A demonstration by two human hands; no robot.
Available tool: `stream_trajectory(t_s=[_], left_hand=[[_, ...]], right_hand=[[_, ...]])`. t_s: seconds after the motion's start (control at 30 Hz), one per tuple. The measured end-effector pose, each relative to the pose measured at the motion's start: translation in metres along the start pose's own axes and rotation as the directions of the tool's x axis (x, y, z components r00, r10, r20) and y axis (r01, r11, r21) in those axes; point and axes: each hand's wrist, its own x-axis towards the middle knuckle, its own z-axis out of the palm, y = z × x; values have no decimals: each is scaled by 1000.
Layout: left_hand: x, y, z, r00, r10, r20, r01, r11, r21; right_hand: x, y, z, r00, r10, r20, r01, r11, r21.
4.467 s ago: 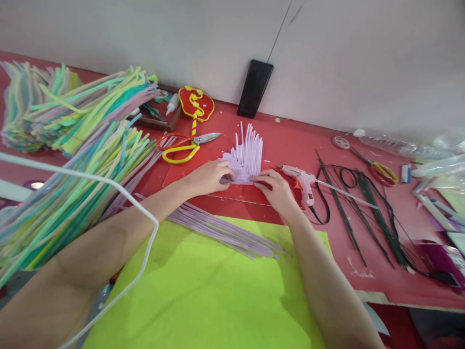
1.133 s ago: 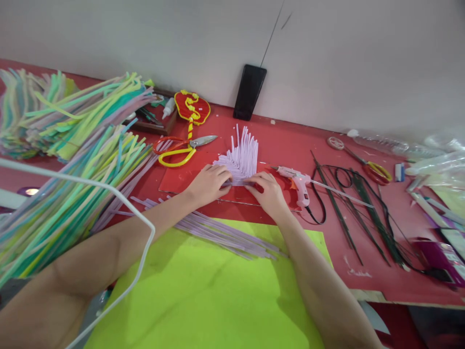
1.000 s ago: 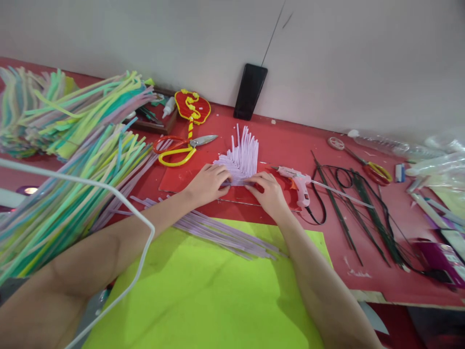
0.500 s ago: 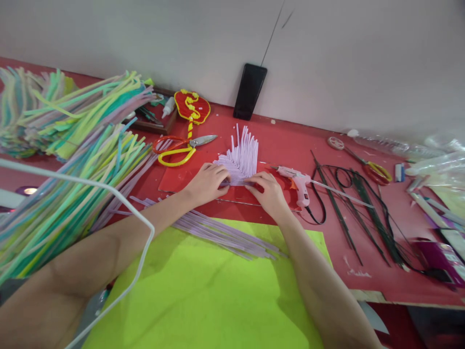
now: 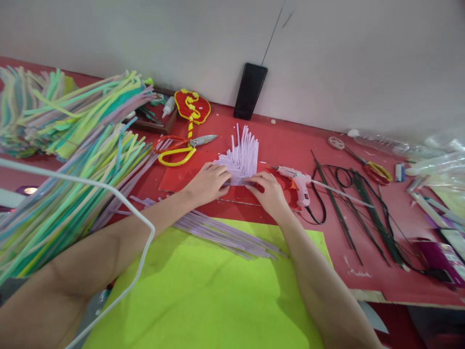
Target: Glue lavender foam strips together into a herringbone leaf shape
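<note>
A woven piece of lilac pipe cleaners lies on a red board, its loose ends fanning up toward the wall. My left hand is closed at its lower left edge, fingers pinching a lilac pipe cleaner. At the lower right edge my right hand pinches a lilac strand between thumb and fingers. The fingertips partly hide both strand ends. Closer to me, a loose bundle of lilac pipe cleaners rests over a lime-green sheet. Just right of my right hand lies a pink glue gun.
Bundles of coloured pipe cleaners fill the left side, crossed by a white cable. Scissors and a red-yellow ornament lie behind my left hand. A black phone leans on the wall. Dark green stems lie right.
</note>
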Motion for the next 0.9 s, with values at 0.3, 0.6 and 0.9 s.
stream_trajectory(t_s=[0.3, 0.6, 0.9], left_hand=[[2, 2, -4, 1000, -9, 17, 9, 1000, -17], [-2, -6, -1, 995, -89, -38, 80, 977, -197], [-1, -27, -3, 956, -253, -145, 159, 868, -470]], right_hand=[[0, 0, 1, 1000, -1, 0, 1, 1000, -3], [1, -14, -2, 992, -21, -121, 12, 997, -78], [25, -58, 24, 992, -82, -97, 72, 992, -102]])
